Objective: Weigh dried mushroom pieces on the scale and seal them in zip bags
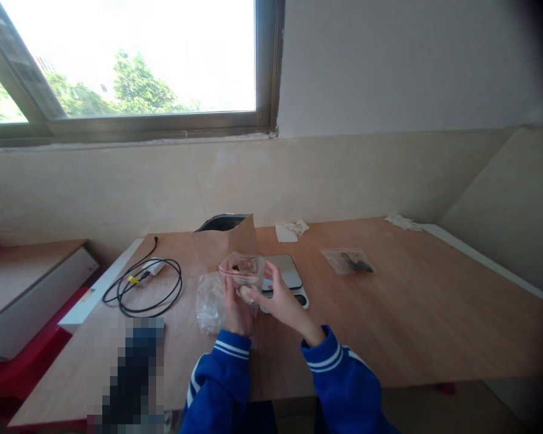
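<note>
We are holding a clear zip bag (248,265) in both hands, a little below the centre of the frame, its mouth and red strip facing upward. Our left hand (236,310) is cupping it from the left, fingers rising along its side, while our right hand (280,295) is gripping it from the right, the thumb lying over a pale lump (245,293); whether that lump is sitting inside or outside, we cannot tell. Something dark is showing through the plastic. Both hands are closing on the same bag, and our blue sleeves (344,374) are reaching in from the bottom edge. Just behind, a paper bag (226,246) is standing open, and to the right a scale (287,271) is lying partly hidden by our fingers. Clear plastic (209,304) is lying beside our left hand. Right of centre, a flat packet (349,261) is holding dark pieces on the table (411,313). Crumpled tissue (297,227) is lying near the wall, above the scale. At left, a black cable (181,283) is coiling around a white adapter (154,266). A pixelated dark patch is covering the lower left, and a window (266,66) is filling the upper left.
</note>
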{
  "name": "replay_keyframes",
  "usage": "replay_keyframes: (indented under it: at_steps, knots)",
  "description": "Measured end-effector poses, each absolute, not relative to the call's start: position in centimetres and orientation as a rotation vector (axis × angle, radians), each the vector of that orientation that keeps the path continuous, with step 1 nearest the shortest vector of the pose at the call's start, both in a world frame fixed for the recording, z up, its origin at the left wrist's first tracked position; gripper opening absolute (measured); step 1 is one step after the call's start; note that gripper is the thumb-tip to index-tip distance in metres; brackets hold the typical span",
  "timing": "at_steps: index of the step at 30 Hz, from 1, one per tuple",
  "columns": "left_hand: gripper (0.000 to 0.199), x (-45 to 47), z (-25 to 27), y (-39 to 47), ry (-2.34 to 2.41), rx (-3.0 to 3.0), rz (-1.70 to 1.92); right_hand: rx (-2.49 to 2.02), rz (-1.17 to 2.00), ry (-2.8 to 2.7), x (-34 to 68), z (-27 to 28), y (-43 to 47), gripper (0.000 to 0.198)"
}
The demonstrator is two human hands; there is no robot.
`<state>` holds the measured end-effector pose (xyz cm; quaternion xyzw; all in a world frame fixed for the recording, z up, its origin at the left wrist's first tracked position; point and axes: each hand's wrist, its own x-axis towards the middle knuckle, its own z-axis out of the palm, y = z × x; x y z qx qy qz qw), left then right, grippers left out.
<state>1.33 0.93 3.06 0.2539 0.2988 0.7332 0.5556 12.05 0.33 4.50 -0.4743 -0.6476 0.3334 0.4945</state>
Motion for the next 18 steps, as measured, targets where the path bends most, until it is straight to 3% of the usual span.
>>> replay_keyframes:
  at_steps: [4, 10, 13, 18]
  knots:
    - [0.052, 2.2, 3.2, -0.5, 0.655, 0.564, 1.675, -1.027, 0.964, -1.322, 12.5, 3.7, 0.4, 0.058]
    - [0.043, 0.2, 2.6, -0.1, 0.947, 0.800, 1.767, -0.993, 1.076, -1.238, 15.0, 4.2, -0.6, 0.038]
    - [0.036, -0.9, 3.0, 0.3, 0.897, 1.014, 1.614, -0.950, 1.112, -1.250, 15.9, 4.0, -1.3, 0.031]
    - [0.029, 0.3, 3.4, -0.4, 0.914, 1.053, 1.525, -0.889, 1.164, -1.152, 16.3, 2.6, -1.9, 0.041]
